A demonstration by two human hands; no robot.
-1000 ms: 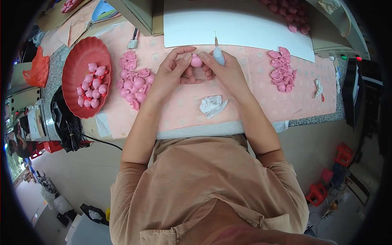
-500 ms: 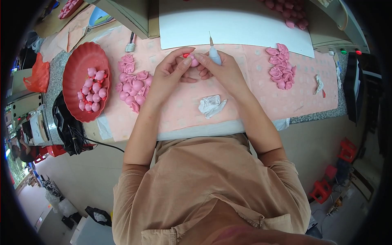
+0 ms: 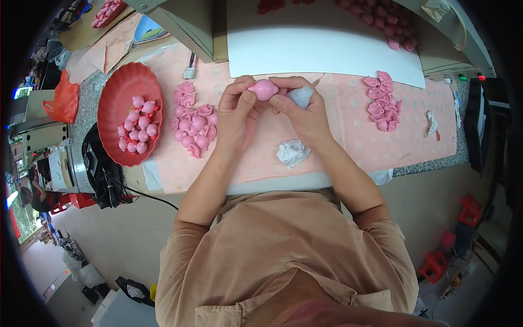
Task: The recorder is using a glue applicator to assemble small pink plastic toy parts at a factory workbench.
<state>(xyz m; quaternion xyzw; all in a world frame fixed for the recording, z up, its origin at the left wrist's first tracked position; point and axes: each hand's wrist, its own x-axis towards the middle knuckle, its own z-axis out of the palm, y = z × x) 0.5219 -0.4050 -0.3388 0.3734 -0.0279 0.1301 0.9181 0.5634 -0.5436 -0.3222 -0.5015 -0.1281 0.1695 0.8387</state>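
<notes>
My left hand [image 3: 237, 107] pinches a small pink rounded piece [image 3: 265, 89] with a knob at its end, held up over the pink cloth. My right hand [image 3: 308, 111] has its thumb and fingertips at the other side of the same piece. Tucked in that hand is a translucent squeeze bottle [image 3: 300, 97] with a thin needle tip pointing up to the right. Beside my left forearm lies a cluster of pink balls and ruffled pink pieces [image 3: 193, 126]. A crumpled white tissue [image 3: 293, 153] sits between my forearms.
A red scalloped dish [image 3: 116, 82] holds several pink balls with red parts at the left. Ruffled pink pieces [image 3: 383, 103] lie at the right. Behind my hands is a white sheet [image 3: 305, 49] with pink balls [image 3: 381, 19] on it. A brush [image 3: 189, 70] lies near the shelf.
The piece in my fingers has turned: its red part no longer shows and its pink rounded side does. The squeeze bottle has tilted from upright toward the right.
</notes>
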